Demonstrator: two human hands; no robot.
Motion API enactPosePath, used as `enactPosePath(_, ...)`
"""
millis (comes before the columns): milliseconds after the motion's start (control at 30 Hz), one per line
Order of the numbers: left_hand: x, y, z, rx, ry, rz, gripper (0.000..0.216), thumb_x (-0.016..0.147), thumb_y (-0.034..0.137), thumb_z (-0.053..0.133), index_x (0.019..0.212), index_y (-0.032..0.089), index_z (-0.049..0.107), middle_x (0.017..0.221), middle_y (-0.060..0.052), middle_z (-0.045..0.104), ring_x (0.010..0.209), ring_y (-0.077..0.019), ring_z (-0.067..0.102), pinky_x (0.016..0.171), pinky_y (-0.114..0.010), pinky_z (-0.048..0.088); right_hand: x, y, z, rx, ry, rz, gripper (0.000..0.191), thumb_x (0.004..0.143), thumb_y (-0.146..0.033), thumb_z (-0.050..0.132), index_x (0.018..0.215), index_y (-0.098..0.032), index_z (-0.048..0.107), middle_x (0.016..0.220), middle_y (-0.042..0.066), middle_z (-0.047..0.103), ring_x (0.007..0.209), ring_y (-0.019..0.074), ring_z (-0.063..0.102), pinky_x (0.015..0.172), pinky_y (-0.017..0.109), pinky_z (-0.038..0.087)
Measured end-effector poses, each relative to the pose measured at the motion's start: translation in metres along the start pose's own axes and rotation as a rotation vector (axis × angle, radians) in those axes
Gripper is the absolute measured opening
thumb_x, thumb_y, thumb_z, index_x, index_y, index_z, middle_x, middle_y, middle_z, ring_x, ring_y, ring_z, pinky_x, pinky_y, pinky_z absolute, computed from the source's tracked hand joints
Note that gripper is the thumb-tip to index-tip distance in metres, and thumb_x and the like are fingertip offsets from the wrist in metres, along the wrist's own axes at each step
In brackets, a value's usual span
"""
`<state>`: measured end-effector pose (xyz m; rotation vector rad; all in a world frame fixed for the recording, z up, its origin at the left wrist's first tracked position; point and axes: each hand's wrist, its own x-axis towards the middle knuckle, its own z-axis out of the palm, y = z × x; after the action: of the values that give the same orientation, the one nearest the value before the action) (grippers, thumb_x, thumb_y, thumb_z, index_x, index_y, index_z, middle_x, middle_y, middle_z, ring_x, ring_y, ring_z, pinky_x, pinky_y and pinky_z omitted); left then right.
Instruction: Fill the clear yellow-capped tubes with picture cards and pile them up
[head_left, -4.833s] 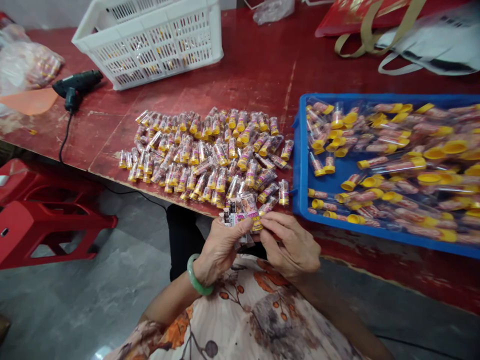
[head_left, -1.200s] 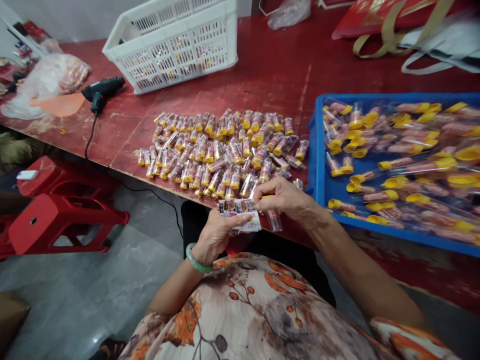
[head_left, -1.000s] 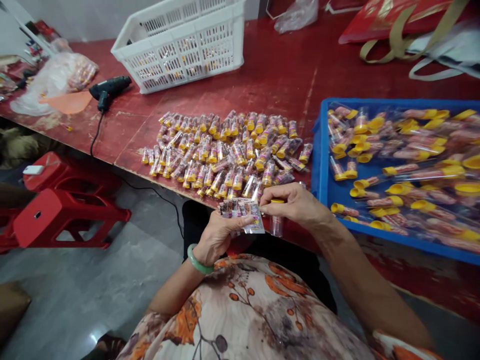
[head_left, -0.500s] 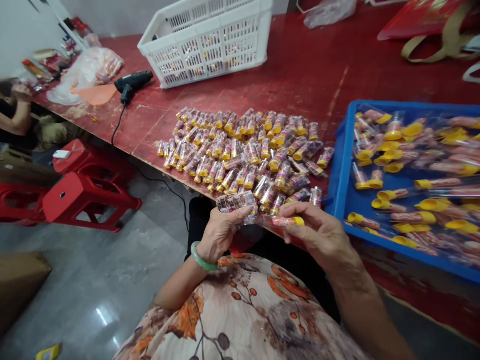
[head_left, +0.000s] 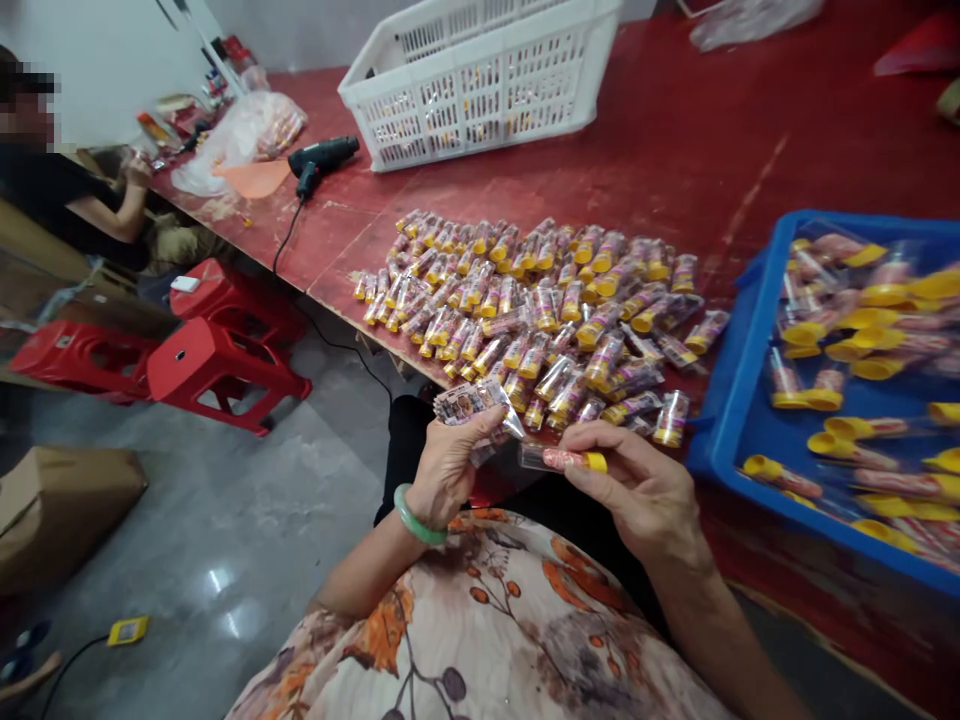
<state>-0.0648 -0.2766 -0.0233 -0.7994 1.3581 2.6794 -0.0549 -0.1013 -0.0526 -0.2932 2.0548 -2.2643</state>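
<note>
My left hand, with a green bangle on the wrist, is closed on a small stack of printed stickers at the table's near edge. My right hand pinches a clear tube with a yellow cap, held sideways, its open end close to the stickers. Just beyond both hands lies a pile of several labelled yellow-capped tubes on the red table. A blue tray at the right holds several more yellow-capped tubes.
A white slatted crate stands at the back. A black glue gun with its cord and a plastic bag lie at the left. Red stools stand below the table edge. Another person sits far left. A cardboard box rests on the floor.
My right hand has taken a tube from beside the tray and brought it, turned sideways, to the stickers in my left hand. The view has swung left, showing the other person.
</note>
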Motion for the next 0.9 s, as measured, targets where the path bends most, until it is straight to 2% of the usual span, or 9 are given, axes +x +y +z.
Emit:
enactPosePath(100, -0.002, -0.001, -0.002, -0.037, 0.040, 0.019, 0.041, 0.054, 0.024, 0.089, 0.090, 0.013, 0.072, 0.087, -0.005, 0.074, 0.067, -0.0129, 0.066, 0.063, -0.024, 0.053, -0.003, -0.004, 0.009, -0.111, 0.006, -0.149, 0.011, 0.082, -0.021, 0.068, 0.092, -0.022, 0.066, 0.094, 0.003, 0.065, 0.084, 0.0168, 0.066, 0.072, 0.026, 0.057)
enactPosePath(233, -0.003, 0.000, -0.003, -0.103, 0.064, 0.000, 0.036, 0.051, 0.022, 0.090, 0.080, 0.011, 0.070, 0.078, -0.002, 0.072, 0.063, -0.0117, 0.064, 0.064, -0.024, 0.052, -0.003, -0.007, 0.017, -0.244, 0.067, -0.340, 0.019, 0.079, -0.014, 0.068, 0.096, -0.022, 0.065, 0.094, 0.004, 0.065, 0.088, 0.0181, 0.064, 0.075, 0.030, 0.055)
enactPosePath(300, -0.003, 0.000, -0.004, -0.119, 0.054, -0.014, 0.038, 0.052, 0.022, 0.090, 0.082, 0.012, 0.070, 0.079, -0.002, 0.072, 0.063, -0.0120, 0.064, 0.064, -0.025, 0.053, -0.003, -0.006, 0.020, -0.291, 0.092, -0.417, 0.024, 0.078, -0.011, 0.069, 0.098, -0.023, 0.064, 0.094, 0.004, 0.065, 0.086, 0.0182, 0.063, 0.076, 0.032, 0.054)
enactPosePath(533, -0.002, -0.002, -0.008, -0.177, 0.001, -0.057, 0.044, 0.055, 0.029, 0.090, 0.090, 0.012, 0.069, 0.086, -0.005, 0.073, 0.070, -0.0167, 0.067, 0.072, -0.030, 0.054, -0.007, 0.001, 0.025, -0.452, 0.162, -0.550, 0.032, 0.077, -0.009, 0.071, 0.104, -0.022, 0.062, 0.098, 0.006, 0.067, 0.088, 0.0215, 0.066, 0.077, 0.037, 0.055)
enactPosePath(667, -0.003, -0.002, -0.008, -0.215, 0.011, -0.065, 0.045, 0.054, 0.028, 0.090, 0.092, 0.012, 0.069, 0.087, -0.005, 0.073, 0.070, -0.0160, 0.067, 0.072, -0.030, 0.054, -0.006, 0.005, 0.026, -0.657, 0.179, -0.712, 0.043, 0.075, -0.009, 0.073, 0.113, -0.022, 0.059, 0.100, 0.007, 0.069, 0.087, 0.0209, 0.068, 0.079, 0.036, 0.058)
enactPosePath(767, -0.005, -0.001, -0.005, -0.209, 0.016, -0.035, 0.047, 0.053, 0.028, 0.090, 0.093, 0.013, 0.070, 0.089, -0.006, 0.073, 0.074, -0.0175, 0.068, 0.074, -0.030, 0.054, -0.006, 0.005, 0.031, -0.793, 0.167, -0.840, 0.048, 0.074, -0.012, 0.076, 0.117, -0.024, 0.056, 0.099, 0.006, 0.070, 0.085, 0.0202, 0.070, 0.072, 0.032, 0.060)
enactPosePath(900, -0.006, -0.002, -0.004, -0.191, 0.044, -0.011, 0.047, 0.053, 0.028, 0.090, 0.093, 0.012, 0.070, 0.085, -0.005, 0.073, 0.073, -0.0168, 0.068, 0.079, -0.032, 0.054, -0.007, 0.006, 0.039, -0.793, 0.218, -0.848, 0.047, 0.075, -0.014, 0.076, 0.116, -0.024, 0.055, 0.097, 0.006, 0.071, 0.081, 0.0194, 0.071, 0.066, 0.030, 0.061)
